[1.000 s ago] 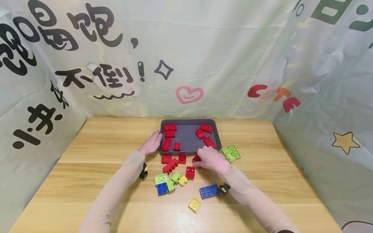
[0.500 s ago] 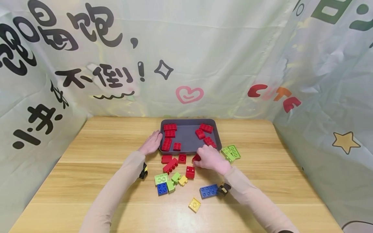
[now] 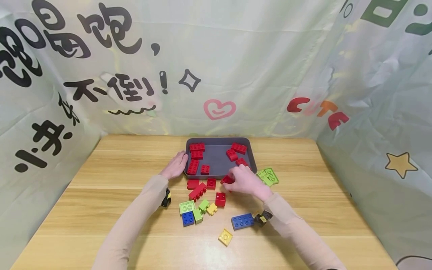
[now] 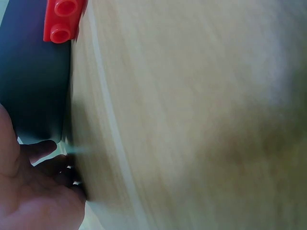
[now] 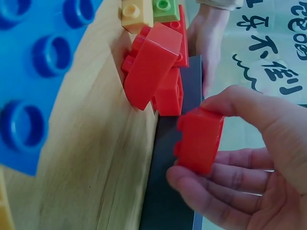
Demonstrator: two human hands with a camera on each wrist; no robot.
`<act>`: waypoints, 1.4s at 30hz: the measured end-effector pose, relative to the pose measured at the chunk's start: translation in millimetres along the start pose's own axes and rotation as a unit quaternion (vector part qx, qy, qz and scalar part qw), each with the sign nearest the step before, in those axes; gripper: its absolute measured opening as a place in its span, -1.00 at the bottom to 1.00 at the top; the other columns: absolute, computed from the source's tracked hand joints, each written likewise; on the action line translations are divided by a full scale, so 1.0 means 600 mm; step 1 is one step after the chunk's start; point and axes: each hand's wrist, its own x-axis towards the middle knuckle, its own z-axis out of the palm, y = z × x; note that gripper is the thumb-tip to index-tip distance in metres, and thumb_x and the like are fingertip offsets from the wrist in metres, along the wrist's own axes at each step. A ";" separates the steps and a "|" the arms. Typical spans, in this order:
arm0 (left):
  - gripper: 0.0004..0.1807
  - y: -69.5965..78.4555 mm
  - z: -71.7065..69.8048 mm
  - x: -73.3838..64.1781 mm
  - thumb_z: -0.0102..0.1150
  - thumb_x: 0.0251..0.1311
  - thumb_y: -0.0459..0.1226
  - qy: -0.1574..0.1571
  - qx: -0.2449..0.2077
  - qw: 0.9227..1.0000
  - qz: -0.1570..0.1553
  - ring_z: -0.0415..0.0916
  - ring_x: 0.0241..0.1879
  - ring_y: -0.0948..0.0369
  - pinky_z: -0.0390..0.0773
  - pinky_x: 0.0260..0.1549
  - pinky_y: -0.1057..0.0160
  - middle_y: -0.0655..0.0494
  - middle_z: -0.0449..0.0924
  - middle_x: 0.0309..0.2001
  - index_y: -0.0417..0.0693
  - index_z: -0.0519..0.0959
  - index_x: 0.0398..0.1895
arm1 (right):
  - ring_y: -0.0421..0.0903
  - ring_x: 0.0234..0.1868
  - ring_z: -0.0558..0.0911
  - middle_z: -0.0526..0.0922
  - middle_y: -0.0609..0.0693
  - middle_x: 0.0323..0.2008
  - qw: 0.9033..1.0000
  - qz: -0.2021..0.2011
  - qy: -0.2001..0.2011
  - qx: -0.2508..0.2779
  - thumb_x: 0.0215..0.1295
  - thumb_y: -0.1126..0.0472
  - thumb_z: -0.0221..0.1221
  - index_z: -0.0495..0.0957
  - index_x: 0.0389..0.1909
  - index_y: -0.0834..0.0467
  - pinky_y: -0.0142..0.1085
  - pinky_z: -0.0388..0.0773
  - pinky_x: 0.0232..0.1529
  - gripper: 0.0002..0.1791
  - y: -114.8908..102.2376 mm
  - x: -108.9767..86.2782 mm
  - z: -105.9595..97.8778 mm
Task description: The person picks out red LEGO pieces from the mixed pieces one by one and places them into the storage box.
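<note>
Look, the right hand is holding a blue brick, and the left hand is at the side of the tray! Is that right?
Not quite: the brick in the right hand is red, not blue, as the right wrist view shows. The left hand is indeed at the side of the tray.

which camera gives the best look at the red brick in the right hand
The right wrist view: the red brick appears large and mostly uncovered, gripped by the right hand. The head view shows it small, partly hidden by the hand; the left wrist view misses it.
</note>
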 end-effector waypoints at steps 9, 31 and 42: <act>-0.31 -0.004 0.000 0.002 -0.59 0.62 -0.07 0.000 -0.001 1.000 0.002 -0.17 0.60 -0.25 -0.10 0.59 -0.15 -0.40 -0.07 0.57 -0.47 -0.05 0.54 | -0.30 -0.62 0.38 0.49 -0.20 -0.68 0.996 -0.037 0.059 0.061 0.14 0.05 0.37 0.65 -0.28 0.12 -0.43 0.32 -0.50 -0.76 0.013 0.004 -0.003; -0.31 -0.005 -0.001 0.004 -0.60 0.62 -0.07 -0.004 -0.001 1.000 0.004 -0.19 0.60 -0.26 -0.12 0.58 -0.17 -0.41 -0.08 0.57 -0.46 -0.06 0.55 | -0.23 -0.42 0.65 0.73 0.04 -0.38 0.957 -0.059 0.114 0.260 0.32 0.20 0.31 0.68 -0.02 0.19 -0.42 0.62 -0.33 -0.74 0.030 0.011 -0.014; -0.31 -0.002 0.000 0.001 -0.60 0.62 -0.08 -0.002 0.002 1.000 0.004 -0.19 0.60 -0.25 -0.12 0.59 -0.15 -0.40 -0.09 0.57 -0.47 -0.07 0.55 | -0.05 -0.39 0.73 0.76 0.26 -0.24 0.933 -0.016 0.172 0.316 0.33 0.26 0.29 0.60 -0.02 0.29 -0.42 0.65 -0.35 -0.73 0.049 0.022 -0.005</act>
